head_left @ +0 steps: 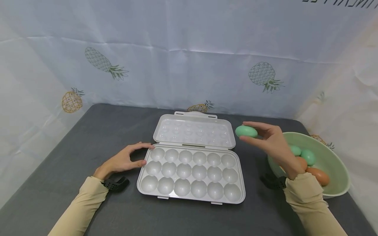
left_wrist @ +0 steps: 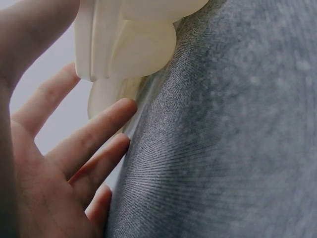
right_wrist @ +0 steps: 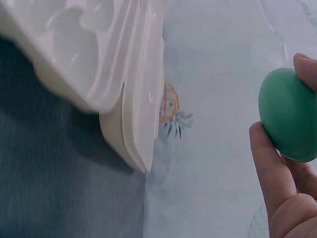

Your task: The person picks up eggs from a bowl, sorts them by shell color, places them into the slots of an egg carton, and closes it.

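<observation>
1. The right hand (head_left: 273, 144) is raised above the table (head_left: 73, 147), just right of the egg tray's open lid (head_left: 195, 129). It pinches a green egg (head_left: 246, 131) between thumb and fingertips, the egg lying sideways. In the right wrist view the same green egg (right_wrist: 288, 115) sits against the fingers (right_wrist: 270, 168), with the tray's edge (right_wrist: 133, 114) off to the left.

2. The left hand (head_left: 124, 160) rests on the table at the tray's left end. Its fingers are spread and gently bent, the fingertips touching the rim of the egg tray (head_left: 141, 183) near its back left corner. It grasps nothing. In the left wrist view the fingers (left_wrist: 89, 139) lie straight beside the tray's underside (left_wrist: 129, 44) on the grey cloth (left_wrist: 223, 148).

3. The tray lies open in the middle of the table, three rows of six cups, all without eggs. The clear lid is folded back flat behind it.

4. A pale green bowl (head_left: 330, 157) stands at the right edge of the table, behind the right wrist. It holds more green eggs (head_left: 308, 156) and brown eggs (head_left: 319, 175). The right forearm partly hides the bowl's near side.

5. A white pineapple-print sheet (head_left: 189, 65) hangs behind and at both sides. Dark lettering at the top right corner is cut off and unreadable.
</observation>
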A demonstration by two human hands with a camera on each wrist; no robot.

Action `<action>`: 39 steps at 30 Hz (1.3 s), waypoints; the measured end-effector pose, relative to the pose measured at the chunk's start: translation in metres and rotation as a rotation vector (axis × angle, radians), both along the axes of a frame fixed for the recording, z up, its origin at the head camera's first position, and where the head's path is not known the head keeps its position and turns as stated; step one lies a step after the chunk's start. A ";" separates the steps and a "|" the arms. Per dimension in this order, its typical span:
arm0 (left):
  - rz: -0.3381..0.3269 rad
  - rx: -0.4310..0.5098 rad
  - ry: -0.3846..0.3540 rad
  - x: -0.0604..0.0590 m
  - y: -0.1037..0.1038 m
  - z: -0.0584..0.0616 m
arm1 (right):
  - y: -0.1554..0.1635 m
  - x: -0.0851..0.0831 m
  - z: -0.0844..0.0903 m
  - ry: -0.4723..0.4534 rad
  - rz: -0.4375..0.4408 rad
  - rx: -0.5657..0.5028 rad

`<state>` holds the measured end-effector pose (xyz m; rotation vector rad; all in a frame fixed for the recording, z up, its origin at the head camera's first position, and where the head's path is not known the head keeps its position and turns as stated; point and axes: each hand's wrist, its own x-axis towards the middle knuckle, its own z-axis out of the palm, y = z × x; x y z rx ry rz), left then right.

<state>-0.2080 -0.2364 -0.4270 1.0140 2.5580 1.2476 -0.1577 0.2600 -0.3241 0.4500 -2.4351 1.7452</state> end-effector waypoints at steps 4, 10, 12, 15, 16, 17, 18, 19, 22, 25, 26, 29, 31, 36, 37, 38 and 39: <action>0.001 0.006 0.022 -0.001 0.000 -0.002 | -0.015 -0.008 -0.003 0.012 0.037 0.011; 0.004 0.002 0.011 -0.001 0.000 -0.003 | -0.042 -0.017 -0.004 -0.011 0.067 0.042; 0.004 0.005 -0.001 0.000 0.000 -0.002 | -0.051 -0.020 -0.004 -0.024 0.078 0.048; 0.006 0.004 -0.011 0.000 0.000 -0.002 | -0.064 -0.023 -0.004 -0.035 0.104 0.049; 0.004 0.004 -0.010 0.000 0.000 -0.002 | -0.067 -0.024 -0.004 -0.038 0.111 0.050; 0.003 0.004 -0.010 0.000 0.000 -0.003 | -0.070 -0.026 -0.005 -0.042 0.115 0.049; 0.001 0.006 -0.008 -0.001 0.000 -0.003 | -0.074 -0.027 -0.005 -0.043 0.121 0.048; -0.001 0.007 -0.006 -0.001 0.000 -0.004 | -0.076 -0.027 -0.006 -0.045 0.126 0.047; -0.014 0.019 0.002 -0.003 0.000 -0.005 | -0.083 -0.029 -0.006 -0.048 0.136 0.044; -0.024 0.026 0.009 -0.003 -0.001 -0.006 | -0.091 -0.029 -0.006 -0.039 0.150 0.046; -0.026 0.027 0.011 -0.003 -0.001 -0.006 | -0.093 -0.030 -0.005 -0.032 0.154 0.051; -0.022 0.024 0.005 -0.003 -0.001 -0.006 | -0.101 -0.030 -0.004 -0.016 0.163 0.067; -0.019 0.021 0.003 -0.003 -0.001 -0.006 | -0.107 -0.032 -0.003 -0.018 0.169 0.068; -0.015 0.015 0.000 -0.003 -0.001 -0.006 | -0.126 -0.034 -0.003 -0.067 0.186 0.015; -0.014 0.014 -0.001 -0.003 -0.001 -0.006 | -0.130 -0.035 -0.004 -0.073 0.193 0.004; -0.014 0.014 -0.002 -0.002 -0.001 -0.005 | -0.133 -0.036 -0.005 -0.073 0.198 0.000; -0.013 0.014 -0.003 -0.002 -0.001 -0.005 | -0.137 -0.037 -0.006 -0.068 0.200 0.003</action>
